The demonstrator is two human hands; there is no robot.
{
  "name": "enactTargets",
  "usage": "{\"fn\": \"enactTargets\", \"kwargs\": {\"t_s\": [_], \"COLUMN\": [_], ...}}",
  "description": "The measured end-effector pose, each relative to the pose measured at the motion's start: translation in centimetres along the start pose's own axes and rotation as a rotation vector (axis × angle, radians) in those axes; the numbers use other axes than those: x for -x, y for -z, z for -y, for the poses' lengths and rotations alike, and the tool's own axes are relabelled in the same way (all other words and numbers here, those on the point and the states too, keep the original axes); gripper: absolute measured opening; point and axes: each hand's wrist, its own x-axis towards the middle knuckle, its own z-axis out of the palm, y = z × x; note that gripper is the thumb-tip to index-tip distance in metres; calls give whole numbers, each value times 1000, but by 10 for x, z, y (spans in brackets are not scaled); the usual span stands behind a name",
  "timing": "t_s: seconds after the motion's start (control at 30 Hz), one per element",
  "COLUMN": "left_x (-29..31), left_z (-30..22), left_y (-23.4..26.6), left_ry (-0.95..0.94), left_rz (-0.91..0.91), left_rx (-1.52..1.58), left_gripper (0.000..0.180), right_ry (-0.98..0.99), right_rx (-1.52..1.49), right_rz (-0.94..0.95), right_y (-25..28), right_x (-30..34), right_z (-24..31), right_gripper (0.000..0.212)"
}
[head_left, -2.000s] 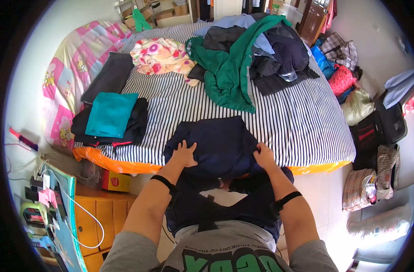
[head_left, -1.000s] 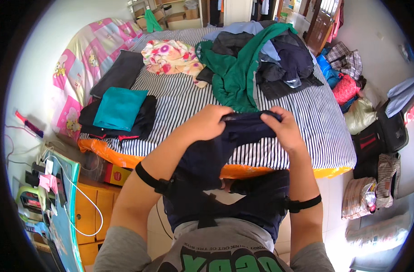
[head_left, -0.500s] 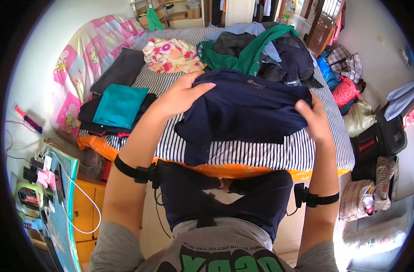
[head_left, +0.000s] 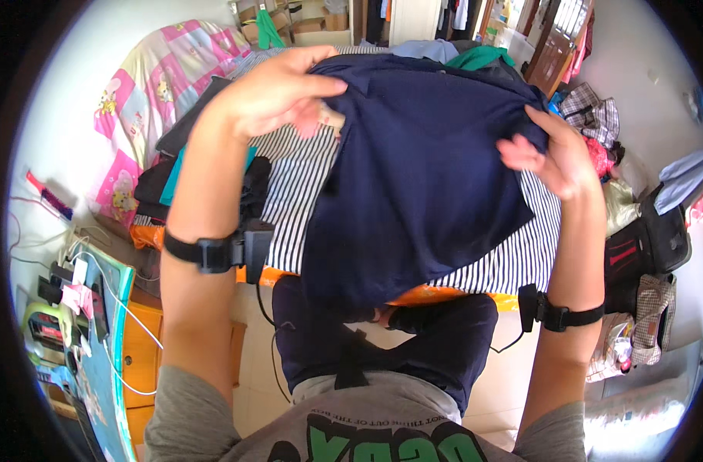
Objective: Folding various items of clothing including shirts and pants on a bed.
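Observation:
A navy shirt hangs spread out above the bed, raised off the sheet, its lower edge sloping down toward my knees on the left. Its upper left corner is pinched between the thumb and fingers of my left hand. At the upper right corner my right hand grips the cloth, some of its fingers blurred and curled in front of it. Behind the shirt, most of the clothes heap is hidden; a green garment and a light blue one show over its top edge.
The bed has a black-and-white striped sheet. A teal folded cloth and dark folded clothes lie by my left arm. A cluttered desk stands at the left. Bags and a black case sit along the right wall.
Both hands have lifted the shirt up and away from me, and moved farther apart. The cloth has opened out from a bunched shape into a broad hanging sheet.

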Motion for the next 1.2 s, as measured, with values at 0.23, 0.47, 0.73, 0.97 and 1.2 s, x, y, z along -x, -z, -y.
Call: {"fn": "enactTargets", "kwargs": {"t_s": [0.23, 0.47, 0.73, 0.97, 1.2], "left_x": [-103, -31, 36, 42, 48], "left_z": [159, 318, 436, 418, 423], "left_y": [-50, -95, -109, -116, -98], "left_ry": [-485, 233, 428, 561, 542], "left_rz": [-353, 186, -286, -92, -429], "left_rx": [-620, -741, -765, -522, -66], "left_gripper": [67, 78, 59, 35, 31], "right_ry": [962, 100, -109, -371, -287], "right_rx": [1032, 1187, 1362, 1279, 766], "right_rz": [13, 88, -120, -202, -333], "right_y": [35, 98, 119, 136, 155], "right_x": [-119, -80, -9, 1, 4], "right_z": [-131, -304, -377, -394, -382], "right_gripper": [68, 66, 69, 56, 47]}}
